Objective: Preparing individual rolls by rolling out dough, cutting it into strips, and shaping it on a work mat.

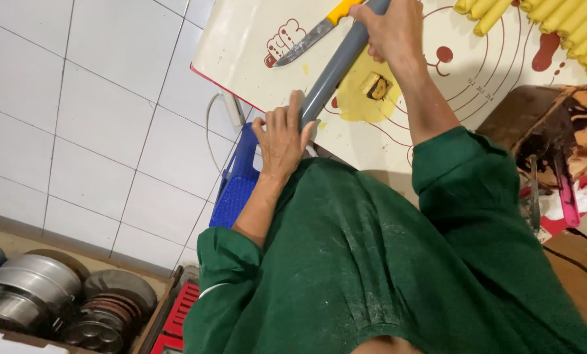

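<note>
Seen from a head-worn camera looking down, a person in a dark green long-sleeved top leans over a cream baking mat (pixel 241 46) printed with red circles and a cartoon figure. Both hands grip a long grey rolling pin (pixel 336 65) that lies slanted across the mat's near edge. The left hand (pixel 282 137) holds the pin's lower end, fingers curled together around it with the thumb laid along the pin. The right hand (pixel 393 29) holds the upper end near the top of the picture, fingers wrapped closed over it. Just beside the pin, below the right hand, a flattened piece of yellow dough (pixel 356 98) lies on the mat, with a small brown-and-cream block (pixel 375 85) resting on it. A knife with a yellow handle (pixel 310 36) lies on the mat to the left of the pin. Rows of yellow rolled pastries (pixel 556 23) fill the top right corner. A brown-smeared tray (pixel 556 128) sits at the right edge. A blue crate (pixel 238 183) stands below the mat, and stacked metal pans (pixel 44 295) fill the lower left floor.
</note>
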